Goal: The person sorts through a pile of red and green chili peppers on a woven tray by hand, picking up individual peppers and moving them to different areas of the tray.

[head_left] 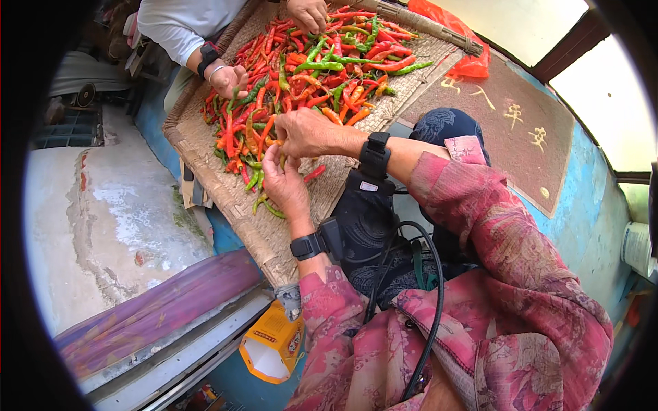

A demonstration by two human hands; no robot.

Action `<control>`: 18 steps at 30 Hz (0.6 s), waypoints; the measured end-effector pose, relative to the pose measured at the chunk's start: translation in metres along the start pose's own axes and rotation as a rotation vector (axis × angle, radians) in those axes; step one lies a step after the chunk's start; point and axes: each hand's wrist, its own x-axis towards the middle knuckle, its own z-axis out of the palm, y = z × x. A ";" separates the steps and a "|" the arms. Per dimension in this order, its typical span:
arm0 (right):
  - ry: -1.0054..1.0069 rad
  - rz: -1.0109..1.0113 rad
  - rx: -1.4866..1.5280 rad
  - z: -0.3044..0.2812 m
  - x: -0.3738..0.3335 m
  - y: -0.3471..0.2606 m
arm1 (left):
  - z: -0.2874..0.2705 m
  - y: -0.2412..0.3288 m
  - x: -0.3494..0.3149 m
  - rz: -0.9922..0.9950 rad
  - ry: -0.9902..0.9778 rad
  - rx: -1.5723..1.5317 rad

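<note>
A heap of red, orange and green chili peppers [322, 61] lies on a large woven tray [199, 157] in front of me. Over the heap's near edge my two hands meet at their fingertips. My left hand [286, 186] is palm up, its thumb and fingers pinched. My right hand [307, 133] comes in from the right, fingers bent downward and closed. An orange-red chili pepper shows at the pinched fingertips, mostly hidden by them. A loose red chili [314, 173] lies beside my left hand, with a few yellow-green ones [273, 208] below it.
Across the tray, another person's hands [229, 81] reach to the heap, one palm up, the other [307, 14] at the far edge. A red plastic bag [473, 65] sits by the tray's right corner. A yellow box [273, 342] stands below; a black cable [439, 294] crosses my lap.
</note>
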 end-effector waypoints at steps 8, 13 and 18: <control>0.634 -0.095 0.111 -0.052 0.035 0.017 | -0.007 -0.008 0.002 -0.136 -0.001 0.037; 1.050 -0.048 0.060 -0.060 0.036 0.022 | 0.007 -0.003 0.006 0.039 -0.241 0.536; 0.328 -0.114 0.009 -0.046 0.018 0.018 | 0.015 -0.009 0.011 0.078 -0.369 0.854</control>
